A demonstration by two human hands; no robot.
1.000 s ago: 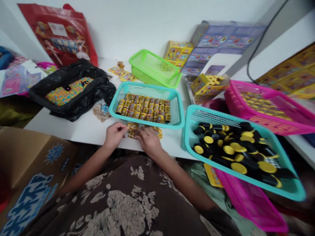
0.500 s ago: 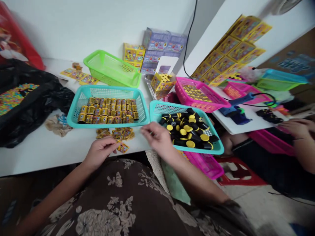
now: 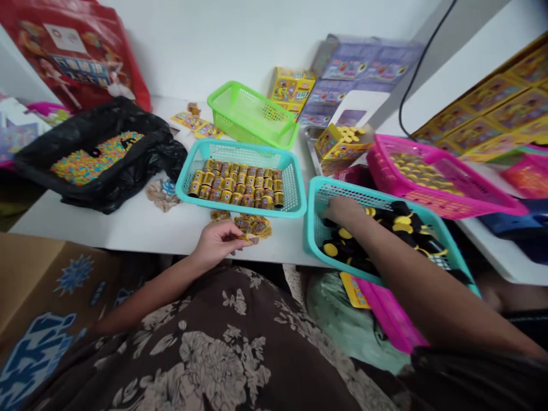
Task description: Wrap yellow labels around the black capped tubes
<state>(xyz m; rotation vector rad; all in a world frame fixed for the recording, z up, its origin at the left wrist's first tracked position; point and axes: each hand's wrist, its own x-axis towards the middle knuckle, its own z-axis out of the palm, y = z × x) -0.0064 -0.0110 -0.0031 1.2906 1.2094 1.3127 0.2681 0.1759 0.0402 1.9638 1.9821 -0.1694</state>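
Observation:
My left hand [image 3: 220, 242] is closed in a pinch on a small yellow printed label [image 3: 252, 239], above the table's front edge. Just behind it lies a loose pile of similar labels [image 3: 259, 226]. My right hand [image 3: 346, 212] reaches down into the right turquoise basket [image 3: 314, 228], at its left end; its fingers are hidden among the black containers with yellow caps [image 3: 402, 224]. The left turquoise basket [image 3: 242, 211] holds rows of small containers wrapped in yellow labels [image 3: 235, 185].
A black plastic-lined bin [image 3: 43, 142] of colourful pellets stands left, near a crumpled cloth [image 3: 162, 194]. Behind are a green basket [image 3: 257, 128], yellow boxes [image 3: 292, 91] and purple boxes [image 3: 363, 60]. A pink basket [image 3: 471, 205] stands right; a cardboard box [image 3: 47, 285] is lower left.
My right hand has moved from the space between the turquoise baskets into the right one. My left hand still pinches a label. The view has swung left, showing more of the black-lined bin.

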